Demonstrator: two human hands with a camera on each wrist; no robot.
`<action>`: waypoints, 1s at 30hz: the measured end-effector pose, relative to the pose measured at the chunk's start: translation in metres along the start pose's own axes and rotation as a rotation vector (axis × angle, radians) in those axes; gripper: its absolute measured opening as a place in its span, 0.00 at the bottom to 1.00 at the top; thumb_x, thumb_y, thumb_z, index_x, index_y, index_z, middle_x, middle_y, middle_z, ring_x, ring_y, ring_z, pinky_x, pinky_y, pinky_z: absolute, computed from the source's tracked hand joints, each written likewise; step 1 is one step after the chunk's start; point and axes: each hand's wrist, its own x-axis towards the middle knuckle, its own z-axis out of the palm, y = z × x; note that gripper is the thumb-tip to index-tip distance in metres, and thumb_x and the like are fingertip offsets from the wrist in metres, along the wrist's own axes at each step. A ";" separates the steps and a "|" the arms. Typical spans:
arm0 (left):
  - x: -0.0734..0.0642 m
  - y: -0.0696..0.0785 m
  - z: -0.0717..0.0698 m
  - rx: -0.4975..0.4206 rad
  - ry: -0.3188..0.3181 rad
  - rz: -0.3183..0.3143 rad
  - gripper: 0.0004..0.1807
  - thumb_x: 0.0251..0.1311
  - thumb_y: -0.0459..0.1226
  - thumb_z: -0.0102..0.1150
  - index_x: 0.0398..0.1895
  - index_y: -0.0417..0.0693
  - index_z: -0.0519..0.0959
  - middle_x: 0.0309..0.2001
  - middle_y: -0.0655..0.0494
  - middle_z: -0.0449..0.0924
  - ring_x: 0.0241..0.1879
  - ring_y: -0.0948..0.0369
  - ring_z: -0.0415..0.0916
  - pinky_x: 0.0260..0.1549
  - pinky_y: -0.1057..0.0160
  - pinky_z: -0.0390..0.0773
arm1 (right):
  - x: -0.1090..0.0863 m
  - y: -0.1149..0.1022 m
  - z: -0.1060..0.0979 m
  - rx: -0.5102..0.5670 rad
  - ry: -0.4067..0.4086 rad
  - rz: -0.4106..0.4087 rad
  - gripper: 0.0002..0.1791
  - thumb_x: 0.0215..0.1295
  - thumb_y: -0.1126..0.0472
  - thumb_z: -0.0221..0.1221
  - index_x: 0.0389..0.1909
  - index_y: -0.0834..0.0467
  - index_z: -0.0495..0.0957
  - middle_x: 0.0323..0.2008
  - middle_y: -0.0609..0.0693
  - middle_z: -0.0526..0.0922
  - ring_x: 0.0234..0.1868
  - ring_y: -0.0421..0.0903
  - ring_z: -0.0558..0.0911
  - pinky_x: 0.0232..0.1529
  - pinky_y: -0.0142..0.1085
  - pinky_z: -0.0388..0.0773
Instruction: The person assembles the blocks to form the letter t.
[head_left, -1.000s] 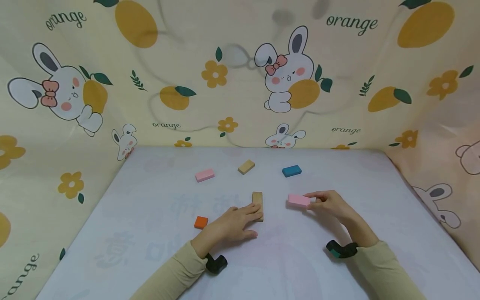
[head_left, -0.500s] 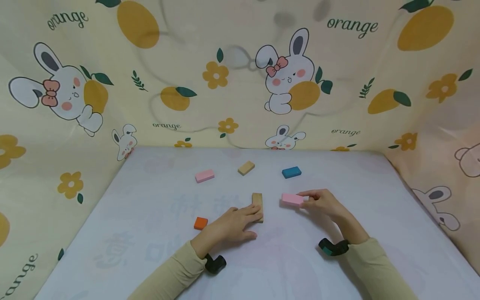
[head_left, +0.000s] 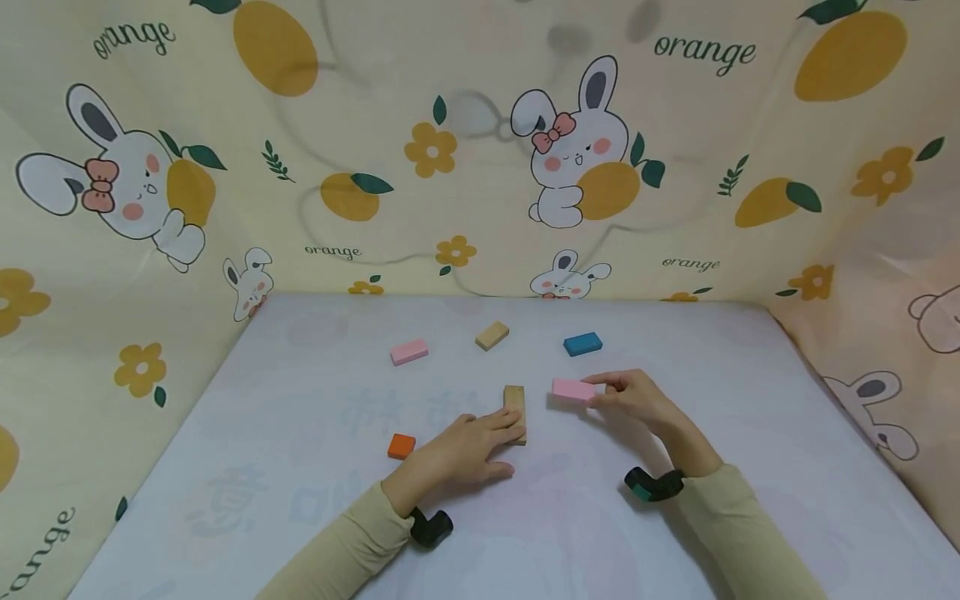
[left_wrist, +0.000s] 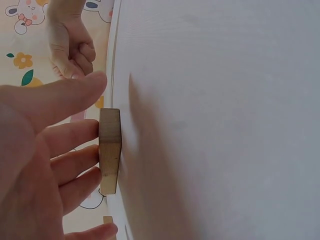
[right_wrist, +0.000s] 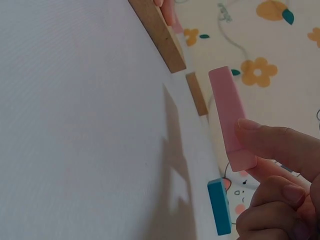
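"Since I work from a remote seat, report first on the left hand (head_left: 467, 448)."

"I record its fingers extended and resting on top of the long wooden block (head_left: 514, 397), thumb held apart. I take that block as landmark."

"And the right hand (head_left: 637, 400)?"

"Pinching the raised pink block (head_left: 572, 390) by one end between thumb and fingers. It is held off the table (head_left: 570, 517), right of the landmark, near but not touching."

"I require the other pieces located."

"Noted on the table: left of the landmark, the orange block (head_left: 401, 447); beyond it, the small wooden block (head_left: 492, 336) slightly left, the second pink block (head_left: 408, 352) farther left, the blue block (head_left: 582, 344) right."
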 end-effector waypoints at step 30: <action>0.000 -0.001 0.000 0.008 0.013 0.011 0.33 0.64 0.53 0.56 0.72 0.60 0.63 0.76 0.61 0.55 0.76 0.62 0.52 0.66 0.48 0.66 | 0.023 -0.014 0.015 0.025 0.004 0.041 0.25 0.61 0.59 0.62 0.59 0.61 0.76 0.20 0.46 0.65 0.31 0.45 0.66 0.30 0.33 0.60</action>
